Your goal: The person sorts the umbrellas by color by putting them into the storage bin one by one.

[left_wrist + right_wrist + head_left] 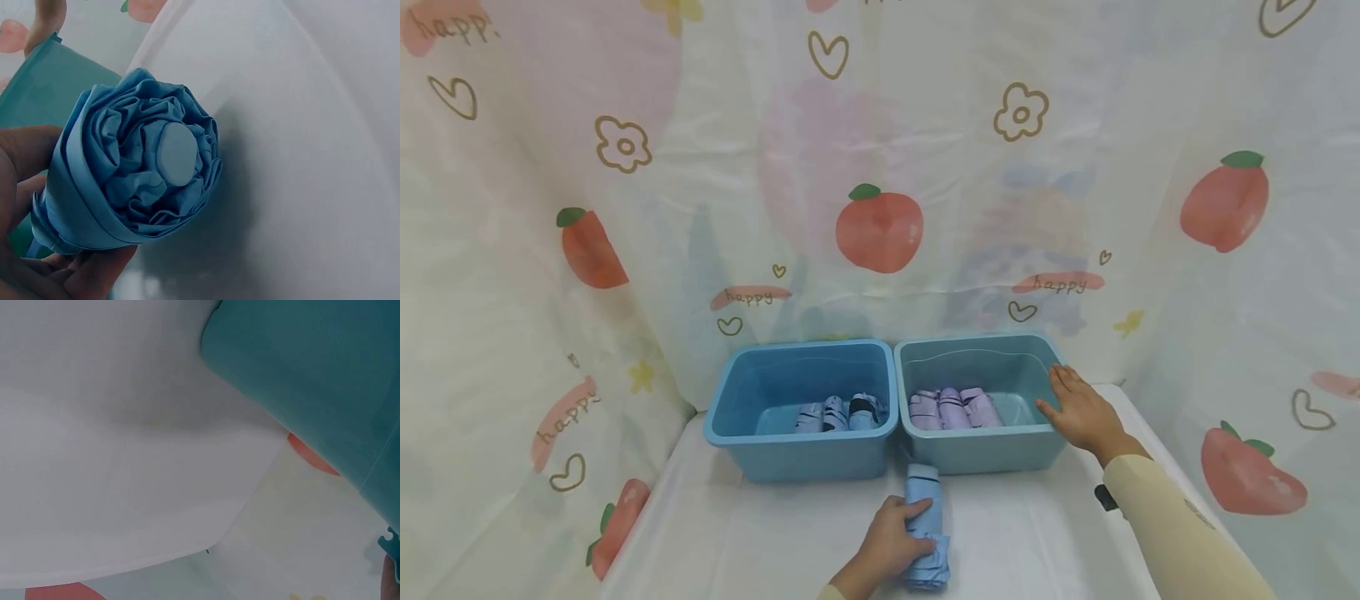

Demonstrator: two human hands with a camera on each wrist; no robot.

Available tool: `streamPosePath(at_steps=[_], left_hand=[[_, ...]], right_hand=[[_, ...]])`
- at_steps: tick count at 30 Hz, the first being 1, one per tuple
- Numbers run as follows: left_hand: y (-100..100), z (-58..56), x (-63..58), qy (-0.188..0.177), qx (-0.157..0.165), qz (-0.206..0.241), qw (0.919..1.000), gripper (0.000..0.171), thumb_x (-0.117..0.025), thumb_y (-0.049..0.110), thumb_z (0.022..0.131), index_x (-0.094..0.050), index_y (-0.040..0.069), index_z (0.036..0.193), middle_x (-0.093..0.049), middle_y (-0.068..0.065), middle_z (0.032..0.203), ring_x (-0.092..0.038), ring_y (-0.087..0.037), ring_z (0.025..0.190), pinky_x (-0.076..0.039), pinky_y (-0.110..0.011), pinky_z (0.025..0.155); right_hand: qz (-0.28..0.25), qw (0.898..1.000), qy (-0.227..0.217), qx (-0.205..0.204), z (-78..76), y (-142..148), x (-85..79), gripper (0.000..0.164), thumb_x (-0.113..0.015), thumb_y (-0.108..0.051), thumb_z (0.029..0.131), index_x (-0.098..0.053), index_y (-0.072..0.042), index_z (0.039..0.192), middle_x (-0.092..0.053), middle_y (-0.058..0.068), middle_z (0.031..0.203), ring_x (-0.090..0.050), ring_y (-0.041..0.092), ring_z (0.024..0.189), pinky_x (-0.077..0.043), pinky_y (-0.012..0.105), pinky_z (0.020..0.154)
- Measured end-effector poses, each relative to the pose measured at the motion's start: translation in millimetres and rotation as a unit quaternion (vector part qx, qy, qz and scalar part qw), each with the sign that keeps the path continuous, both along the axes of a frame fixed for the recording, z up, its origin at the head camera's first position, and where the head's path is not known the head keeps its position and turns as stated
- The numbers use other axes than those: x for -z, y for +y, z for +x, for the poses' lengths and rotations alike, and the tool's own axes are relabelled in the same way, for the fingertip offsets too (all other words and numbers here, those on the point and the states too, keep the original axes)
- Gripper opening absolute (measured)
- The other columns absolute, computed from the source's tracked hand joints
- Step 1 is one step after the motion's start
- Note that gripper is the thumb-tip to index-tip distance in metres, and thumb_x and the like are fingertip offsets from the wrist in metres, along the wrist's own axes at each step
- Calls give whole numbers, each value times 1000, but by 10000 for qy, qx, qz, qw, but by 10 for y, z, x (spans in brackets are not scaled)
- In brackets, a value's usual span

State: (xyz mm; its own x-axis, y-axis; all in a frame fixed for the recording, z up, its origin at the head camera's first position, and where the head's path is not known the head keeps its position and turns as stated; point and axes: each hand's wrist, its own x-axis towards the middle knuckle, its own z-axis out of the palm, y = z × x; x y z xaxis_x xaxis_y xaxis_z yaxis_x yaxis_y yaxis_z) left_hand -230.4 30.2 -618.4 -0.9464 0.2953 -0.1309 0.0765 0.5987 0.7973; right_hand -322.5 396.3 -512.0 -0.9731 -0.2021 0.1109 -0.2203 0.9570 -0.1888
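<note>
My left hand (891,537) grips a light-blue folded umbrella (932,523) in front of the two bins, thumb and fingers around its side. In the left wrist view the umbrella's (176,153) gathered cloth and pale round end face the camera. My right hand (1086,410) rests at the right rim of the green-blue bin (985,454), fingers straight. Three lilac folded umbrellas (953,410) lie side by side in that bin. In the right wrist view the bin's wall (319,381) shows, with only a bit of a finger at the edge.
A bluer bin (812,460) stands directly left of the green-blue one, holding three pale-blue and dark folded umbrellas (835,415). Both bins stand on a white-covered table (790,533), close to a printed curtain (880,125) that hangs behind and at both sides.
</note>
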Motion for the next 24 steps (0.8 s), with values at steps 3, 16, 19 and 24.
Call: streamPosePath(at_steps=[3, 16, 19, 24], left_hand=[[-108, 19, -92, 76, 97, -72, 9999, 61, -87, 31, 70, -66, 28, 128, -53, -9, 118, -55, -27, 105, -48, -52, 90], [-773, 72, -614, 155, 579, -609, 9963, 59, -85, 23, 72, -65, 46, 123, -47, -11, 138, -46, -39, 124, -42, -60, 94], [-920, 63, -765, 149, 671, -740, 9949, 59, -85, 23, 73, -65, 48, 122, -46, -12, 138, -48, -37, 121, -44, -60, 92], [-1167, 30, -973, 280, 889, -919, 9914, 57, -85, 24, 73, -66, 47, 122, -45, -10, 138, -50, -31, 116, -49, -56, 88]], right_hand=[[-16, 10000, 6, -8, 11, -4, -28, 84, -37, -54, 101, -20, 15, 147, -16, 31, 154, -10, 44, 143, -13, 57, 112], [-15, 10000, 44, -46, -7, -3, -51, 85, -37, -54, 101, -20, 15, 147, -16, 32, 154, -9, 44, 143, -13, 57, 112], [-33, 10000, 43, -63, -13, 11, -32, 85, -36, -55, 101, -20, 15, 147, -16, 31, 154, -9, 44, 144, -13, 57, 112], [-93, 9999, 94, -74, 3, 19, 27, 86, -36, -56, 100, -20, 15, 147, -17, 32, 154, -9, 44, 143, -13, 57, 112]])
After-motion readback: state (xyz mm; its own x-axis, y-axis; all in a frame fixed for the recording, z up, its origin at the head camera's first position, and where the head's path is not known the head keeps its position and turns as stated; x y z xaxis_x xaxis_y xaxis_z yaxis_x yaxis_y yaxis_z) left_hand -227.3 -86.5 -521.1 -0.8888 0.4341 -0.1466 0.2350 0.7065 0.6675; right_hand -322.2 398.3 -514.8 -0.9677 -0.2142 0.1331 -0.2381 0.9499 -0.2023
